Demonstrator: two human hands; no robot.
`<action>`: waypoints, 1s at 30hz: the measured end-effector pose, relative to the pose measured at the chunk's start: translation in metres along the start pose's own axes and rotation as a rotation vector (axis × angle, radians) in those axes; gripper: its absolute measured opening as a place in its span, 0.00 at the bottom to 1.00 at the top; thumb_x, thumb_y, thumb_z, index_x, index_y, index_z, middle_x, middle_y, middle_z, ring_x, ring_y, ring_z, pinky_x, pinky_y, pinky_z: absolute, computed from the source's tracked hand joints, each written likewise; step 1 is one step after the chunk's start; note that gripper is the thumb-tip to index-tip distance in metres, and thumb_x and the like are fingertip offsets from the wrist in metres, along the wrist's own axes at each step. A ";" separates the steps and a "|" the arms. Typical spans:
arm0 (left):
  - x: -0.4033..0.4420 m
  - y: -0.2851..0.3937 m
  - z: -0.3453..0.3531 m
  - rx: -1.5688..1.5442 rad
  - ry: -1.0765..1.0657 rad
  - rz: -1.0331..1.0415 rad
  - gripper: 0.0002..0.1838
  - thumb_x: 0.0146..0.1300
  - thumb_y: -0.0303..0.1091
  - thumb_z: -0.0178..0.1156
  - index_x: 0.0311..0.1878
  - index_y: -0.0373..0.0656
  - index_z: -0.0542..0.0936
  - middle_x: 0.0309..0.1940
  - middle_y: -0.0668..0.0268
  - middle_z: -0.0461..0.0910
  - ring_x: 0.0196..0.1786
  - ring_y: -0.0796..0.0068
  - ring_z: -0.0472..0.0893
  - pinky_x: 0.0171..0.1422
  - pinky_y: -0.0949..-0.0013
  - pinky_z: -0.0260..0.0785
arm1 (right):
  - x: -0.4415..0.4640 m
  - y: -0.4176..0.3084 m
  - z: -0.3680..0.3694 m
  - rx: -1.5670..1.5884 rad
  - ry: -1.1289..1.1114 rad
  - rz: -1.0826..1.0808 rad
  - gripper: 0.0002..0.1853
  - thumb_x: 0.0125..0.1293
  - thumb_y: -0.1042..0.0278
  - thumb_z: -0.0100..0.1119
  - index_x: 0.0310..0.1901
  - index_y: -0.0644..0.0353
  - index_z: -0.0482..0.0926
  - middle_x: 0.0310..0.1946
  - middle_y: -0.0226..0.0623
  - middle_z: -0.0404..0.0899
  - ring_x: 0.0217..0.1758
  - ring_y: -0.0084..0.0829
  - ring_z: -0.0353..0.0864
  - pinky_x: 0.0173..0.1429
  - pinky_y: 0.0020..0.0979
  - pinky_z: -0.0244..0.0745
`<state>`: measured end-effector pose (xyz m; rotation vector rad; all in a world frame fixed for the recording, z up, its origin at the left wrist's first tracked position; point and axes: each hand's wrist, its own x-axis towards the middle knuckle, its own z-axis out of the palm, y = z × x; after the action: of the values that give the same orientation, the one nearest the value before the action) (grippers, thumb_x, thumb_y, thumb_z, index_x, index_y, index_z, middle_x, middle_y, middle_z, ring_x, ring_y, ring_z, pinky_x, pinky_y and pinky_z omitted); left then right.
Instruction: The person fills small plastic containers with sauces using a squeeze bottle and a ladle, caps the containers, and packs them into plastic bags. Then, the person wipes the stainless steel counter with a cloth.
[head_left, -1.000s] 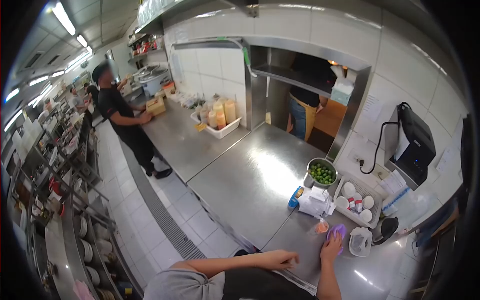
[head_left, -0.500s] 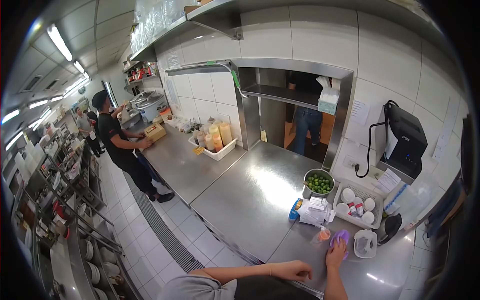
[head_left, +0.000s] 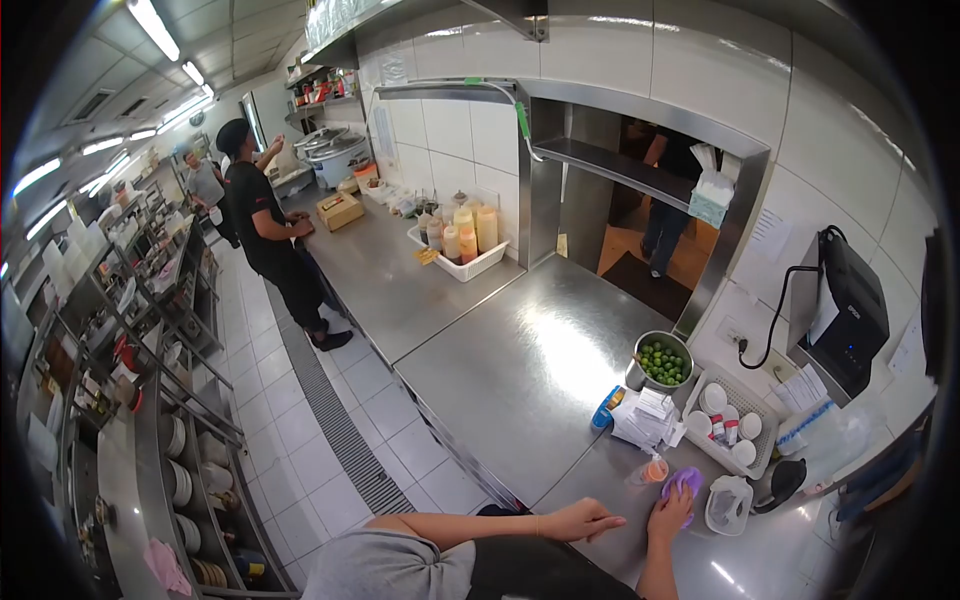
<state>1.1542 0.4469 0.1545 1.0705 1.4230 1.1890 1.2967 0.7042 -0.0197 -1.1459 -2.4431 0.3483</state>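
Note:
My right hand (head_left: 668, 514) lies closed over a bunched purple cloth (head_left: 690, 480) on the steel counter, its fingers pressing into the fabric. Left of the cloth is a small clear container with an orange top (head_left: 650, 471). A clear plastic tub (head_left: 726, 506) stands just to the right of the cloth. My left hand (head_left: 583, 520) hovers in front of my body near the counter's edge, empty, with its fingers loosely bent and partly apart.
Behind the cloth are paper packets (head_left: 648, 420), a steel pot of green limes (head_left: 664, 361) and a basket of white containers (head_left: 764, 455). A black printer (head_left: 848, 310) hangs on the wall. Farther left, sauce bottles (head_left: 466, 240) stand in a tray; a co-worker (head_left: 262, 215) is at the counter.
My view has shifted, so the counter appears farther right. My left hand's fingers have straightened a little. The right hand stays on the purple cloth. The person beyond the opening has moved.

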 end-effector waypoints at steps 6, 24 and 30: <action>0.003 -0.027 0.004 -0.131 -0.037 0.093 0.12 0.76 0.38 0.60 0.40 0.38 0.77 0.25 0.71 0.70 0.29 0.83 0.67 0.32 0.72 0.60 | 0.000 0.006 0.004 -0.058 0.035 -0.027 0.25 0.62 0.70 0.56 0.63 0.54 0.79 0.72 0.41 0.68 0.78 0.48 0.61 0.77 0.56 0.54; 0.002 0.109 -0.184 -0.376 -0.318 0.314 0.26 0.76 0.54 0.51 0.60 0.39 0.77 0.51 0.64 0.76 0.50 0.75 0.75 0.50 0.67 0.69 | 0.003 -0.005 0.006 -0.166 0.049 0.005 0.28 0.62 0.70 0.54 0.67 0.52 0.76 0.72 0.44 0.68 0.76 0.50 0.64 0.76 0.54 0.56; -0.032 0.215 -0.178 -0.468 -0.665 0.913 0.45 0.65 0.68 0.55 0.74 0.44 0.61 0.72 0.60 0.54 0.71 0.65 0.59 0.68 0.54 0.60 | 0.007 -0.023 0.017 0.105 0.194 -0.017 0.28 0.61 0.74 0.57 0.66 0.55 0.77 0.68 0.48 0.71 0.73 0.54 0.67 0.76 0.50 0.61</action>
<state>0.9928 0.4196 0.3826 1.6128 0.0812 1.4651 1.2691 0.6941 -0.0235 -1.0623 -2.2377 0.3397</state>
